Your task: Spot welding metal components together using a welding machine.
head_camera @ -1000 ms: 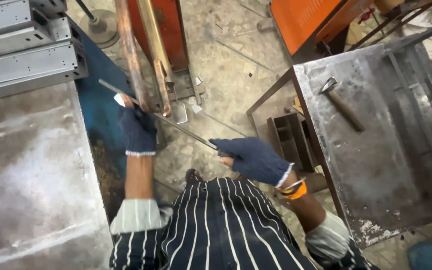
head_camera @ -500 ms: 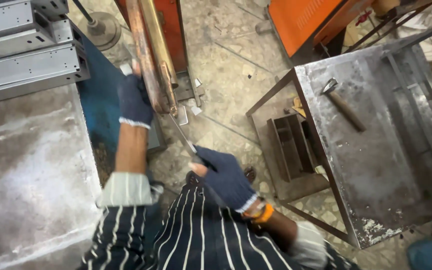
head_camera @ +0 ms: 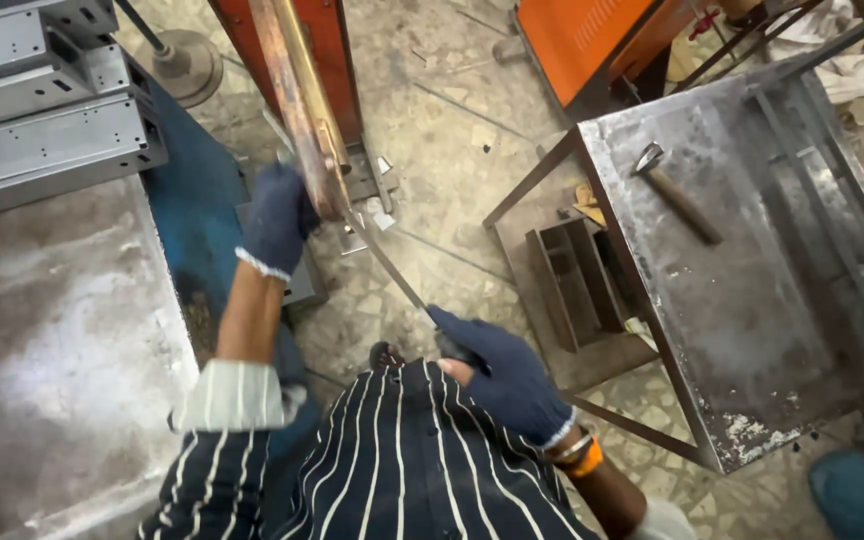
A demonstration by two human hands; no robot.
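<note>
Both my hands wear dark blue knit gloves. My right hand (head_camera: 500, 372) grips the near end of a thin flat metal strip (head_camera: 389, 268) that runs up and left towards the machine. My left hand (head_camera: 277, 218) is stretched forward at the strip's far end, beside the long rusty lever bar (head_camera: 297, 100) of the red machine (head_camera: 337, 60). The glove hides whether that hand grips the strip or the bar. My striped shirt fills the bottom of the view.
A grey steel worktable (head_camera: 42, 330) lies at left with stacked perforated metal channels (head_camera: 42, 120) behind it. At right stands a metal table (head_camera: 742, 290) with a hammer (head_camera: 677, 195) on it. An orange machine (head_camera: 592, 40) is at the top right.
My left hand has moved forward from the strip's far end up to the machine's lever bar. My right hand has slid left and down, swinging the strip steeper.
</note>
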